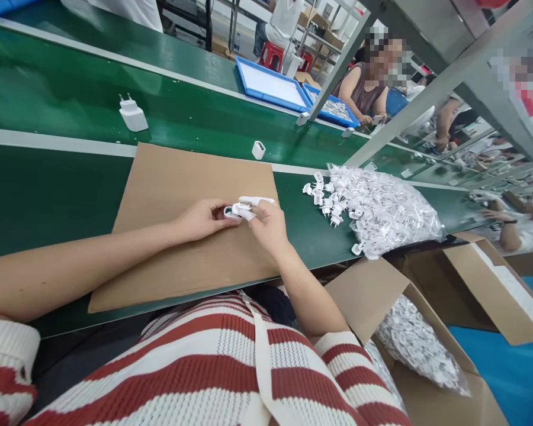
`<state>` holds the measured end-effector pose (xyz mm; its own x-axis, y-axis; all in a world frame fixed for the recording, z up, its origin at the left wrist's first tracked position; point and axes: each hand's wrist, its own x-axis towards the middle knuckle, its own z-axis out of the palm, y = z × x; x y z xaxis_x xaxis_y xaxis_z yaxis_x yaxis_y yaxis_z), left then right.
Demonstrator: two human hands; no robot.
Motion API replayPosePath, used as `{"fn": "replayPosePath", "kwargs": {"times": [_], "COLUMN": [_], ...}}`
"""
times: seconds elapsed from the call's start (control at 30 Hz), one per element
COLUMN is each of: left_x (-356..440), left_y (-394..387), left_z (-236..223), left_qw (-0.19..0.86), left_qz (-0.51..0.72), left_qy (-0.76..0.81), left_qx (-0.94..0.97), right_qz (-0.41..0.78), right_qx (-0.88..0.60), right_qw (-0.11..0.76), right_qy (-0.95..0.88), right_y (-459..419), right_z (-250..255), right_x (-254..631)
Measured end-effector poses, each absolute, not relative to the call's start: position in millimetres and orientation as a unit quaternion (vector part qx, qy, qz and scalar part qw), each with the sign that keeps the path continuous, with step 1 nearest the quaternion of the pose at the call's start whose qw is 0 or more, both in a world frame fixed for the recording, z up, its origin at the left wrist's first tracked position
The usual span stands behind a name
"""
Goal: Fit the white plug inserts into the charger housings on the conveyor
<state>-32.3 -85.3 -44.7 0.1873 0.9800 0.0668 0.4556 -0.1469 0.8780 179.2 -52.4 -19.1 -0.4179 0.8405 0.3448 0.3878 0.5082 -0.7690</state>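
Over the cardboard sheet point(182, 260), my left hand point(202, 220) pinches a white, hollow charger housing point(232, 213) with its open end facing right. My right hand point(270, 228), with white covers on the thumb and index finger, grips a small white plug piece point(240, 208) with metal pins. That piece is right at the housing's open end; whether it is partly inside I cannot tell. To the right, several loose white plug pieces point(326, 200) lie beside a clear plastic bag point(391, 207) full of similar pieces.
Beyond the cardboard on the green belt point(186, 118) are an assembled white charger point(133, 113) and a white housing point(258, 150). Blue trays point(270, 86) sit farther back. A slanted metal post point(408, 112) rises at right. Below, an open carton point(448, 384) holds another bag. Other people work nearby.
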Motion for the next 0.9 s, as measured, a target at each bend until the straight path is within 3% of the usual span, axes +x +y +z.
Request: {"fn": "replayPosePath", "kwargs": {"times": [0.27,0.6,0.77,0.9], "left_x": [-29.5,-33.2,-41.2,-50.3], "left_y": [-85.9,-87.4,-84.3,-70.8], "left_z": [-53.2,-43.5,-38.7,-35.0], "left_qw": [0.393,0.179,0.108,0.247], "left_qz": [0.382,0.289,0.224,0.248], "left_qy": [0.508,0.526,0.539,0.51], "left_qx": [0.665,0.779,0.805,0.786], "right_qz": [0.241,0.184,0.257,0.417], "right_qx": [-0.386,-0.419,-0.425,-0.39], "right_qw": [0.312,0.249,0.302,0.321], "right_qy": [-0.834,-0.853,-0.814,-0.756], "right_y": [-46.6,-46.7,-51.8,-34.8], "right_z": [-32.4,-18.9,-33.8,-39.1], "right_x": [168.7,165.7,159.0,165.5]}}
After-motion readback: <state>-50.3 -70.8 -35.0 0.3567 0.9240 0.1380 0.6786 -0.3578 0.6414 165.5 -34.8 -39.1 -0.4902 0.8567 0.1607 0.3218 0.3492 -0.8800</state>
